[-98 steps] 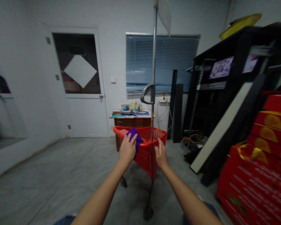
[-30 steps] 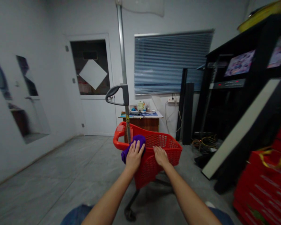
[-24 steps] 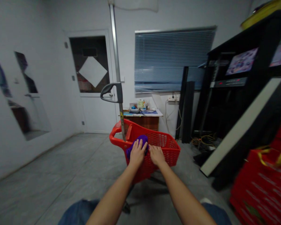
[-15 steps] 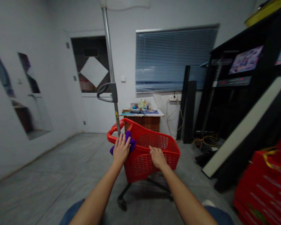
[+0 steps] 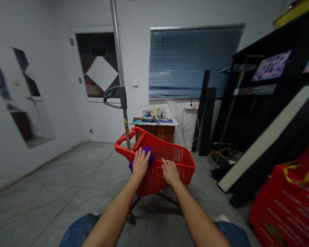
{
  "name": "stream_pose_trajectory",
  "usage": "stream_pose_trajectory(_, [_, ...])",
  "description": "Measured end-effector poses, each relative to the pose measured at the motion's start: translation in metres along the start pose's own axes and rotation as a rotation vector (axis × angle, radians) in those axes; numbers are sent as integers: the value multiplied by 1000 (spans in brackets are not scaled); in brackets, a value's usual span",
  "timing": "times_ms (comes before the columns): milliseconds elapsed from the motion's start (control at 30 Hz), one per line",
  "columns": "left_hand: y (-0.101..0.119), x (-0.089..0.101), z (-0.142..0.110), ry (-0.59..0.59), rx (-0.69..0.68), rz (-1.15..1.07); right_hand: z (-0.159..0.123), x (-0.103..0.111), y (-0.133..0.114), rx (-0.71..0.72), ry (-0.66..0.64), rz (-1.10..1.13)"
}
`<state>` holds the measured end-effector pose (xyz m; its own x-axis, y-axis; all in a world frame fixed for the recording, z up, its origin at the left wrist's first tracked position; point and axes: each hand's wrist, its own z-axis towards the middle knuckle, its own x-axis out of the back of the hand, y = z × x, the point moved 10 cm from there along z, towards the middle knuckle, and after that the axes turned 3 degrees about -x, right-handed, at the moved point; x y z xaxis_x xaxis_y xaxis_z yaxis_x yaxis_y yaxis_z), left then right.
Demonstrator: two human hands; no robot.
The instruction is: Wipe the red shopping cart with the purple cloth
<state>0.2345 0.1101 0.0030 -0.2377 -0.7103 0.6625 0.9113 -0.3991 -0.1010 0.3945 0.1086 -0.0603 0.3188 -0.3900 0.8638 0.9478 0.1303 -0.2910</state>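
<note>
In front of me stands a red plastic shopping cart (image 5: 150, 187) with perforated basket walls and dark legs on wheels. My left hand (image 5: 140, 164) presses a purple cloth (image 5: 151, 158) over the near rim, close to the handle end; its fingers are bent around the cloth. My right hand (image 5: 170, 171) rests on the same rim farther right, with no object in it and its fingertips over the edge. A grey metal pole (image 5: 120, 61) with a dark loop handle (image 5: 114, 96) rises by the cart's handle (image 5: 121, 139).
Behind the cart is a small table (image 5: 154, 132) bearing assorted items. Black panels and a pale board (image 5: 267, 140) lean at the right, near a black rack with screens. Red boxes (image 5: 285, 206) stand at the lower right. A mirror hangs on the left wall.
My left hand and the purple cloth have slid right along the near rim, away from the handle. My right hand stays on the rim. The view has shifted slightly.
</note>
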Motion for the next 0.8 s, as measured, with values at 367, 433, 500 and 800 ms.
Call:
stream_pose_trajectory(367, [-2, 3, -7, 49, 122, -9, -3, 0, 18, -57, -71, -48])
stream_pose_trajectory(433, [27, -13, -2, 1, 78, -44, -5, 0, 17, -65, -81, -64])
stream_pose_trajectory(500, [44, -25, 1, -55, 31, -77, -5, 1, 16, -62, -80, -75])
stream_pose_trajectory(800, [-34, 11, -9, -40, 25, -16, -7, 5, 19, -72, -57, -108])
